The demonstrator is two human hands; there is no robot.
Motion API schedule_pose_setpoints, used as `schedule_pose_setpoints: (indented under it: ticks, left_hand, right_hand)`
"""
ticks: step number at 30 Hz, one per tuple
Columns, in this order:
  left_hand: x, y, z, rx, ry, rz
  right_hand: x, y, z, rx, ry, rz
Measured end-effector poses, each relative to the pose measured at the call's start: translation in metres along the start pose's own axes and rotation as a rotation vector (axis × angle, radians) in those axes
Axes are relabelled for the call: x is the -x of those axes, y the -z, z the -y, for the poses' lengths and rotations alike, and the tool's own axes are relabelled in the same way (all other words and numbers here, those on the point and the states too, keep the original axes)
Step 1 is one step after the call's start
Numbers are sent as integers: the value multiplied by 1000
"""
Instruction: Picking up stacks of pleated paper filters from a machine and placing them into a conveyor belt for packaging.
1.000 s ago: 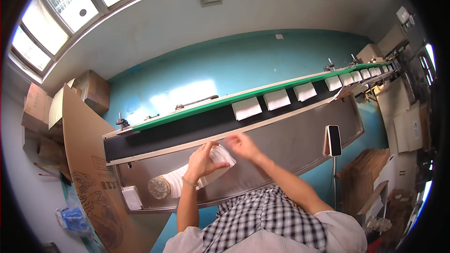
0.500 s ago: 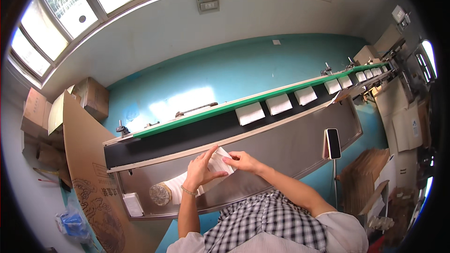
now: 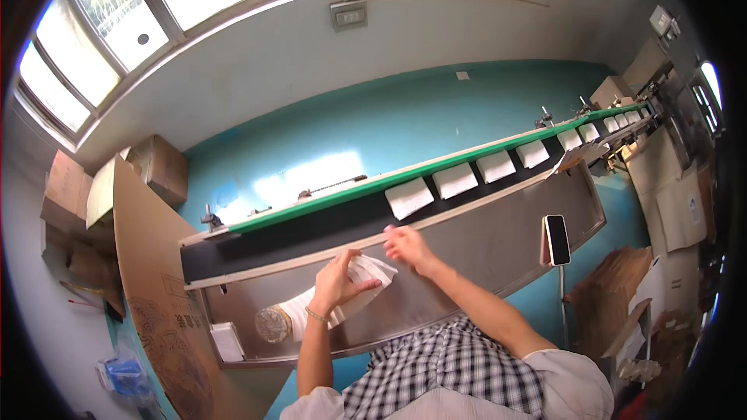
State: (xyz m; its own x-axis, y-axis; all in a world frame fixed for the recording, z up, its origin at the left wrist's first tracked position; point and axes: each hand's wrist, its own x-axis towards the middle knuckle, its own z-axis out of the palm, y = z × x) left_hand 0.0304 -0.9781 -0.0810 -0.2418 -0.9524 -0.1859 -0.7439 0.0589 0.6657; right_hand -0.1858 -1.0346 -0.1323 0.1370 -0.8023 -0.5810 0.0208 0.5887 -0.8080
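My left hand curves over a slanting row of folded white paper sheets on the metal tabletop, thumb on the near side and fingers on the far side. A round, brownish speckled block stands against the row's left end. My right hand is apart from the row, above the table's far edge just short of the belt. Nothing shows in it, and its fingers are loosely stretched, somewhat blurred. Beyond its fingertips, a folded white packet lies on the black conveyor belt.
Several more white packets line the belt toward the right, along a green rail. A phone on a stand is right of the table. A small white stack lies at the left corner, beside a large cardboard sheet.
My right hand has left the paper row and moved toward the belt. One more packet now lies on the belt's near end, and the others have shifted right. My left hand stays on the row.
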Motion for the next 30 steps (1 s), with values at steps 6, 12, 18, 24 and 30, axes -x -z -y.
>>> schedule_pose_setpoints:
  ticks: [6,12,18,24,30]
  left_hand:
    - [-2,21,0,-38,-68,67]
    - [8,18,12,-5,-13,1]
    - [6,16,2,-5,-60,-8]
    - [9,14,5,7,-14,5]
    - [16,19,12,-32,-61,-47]
  right_hand:
    - [21,-35,-29,584,401,103]
    - [35,-20,-7,132,-34,272]
    - [7,4,-24,408,140,350]
    - [-23,5,0,-315,96,-133]
    - [45,-58,-13,669,573,45]
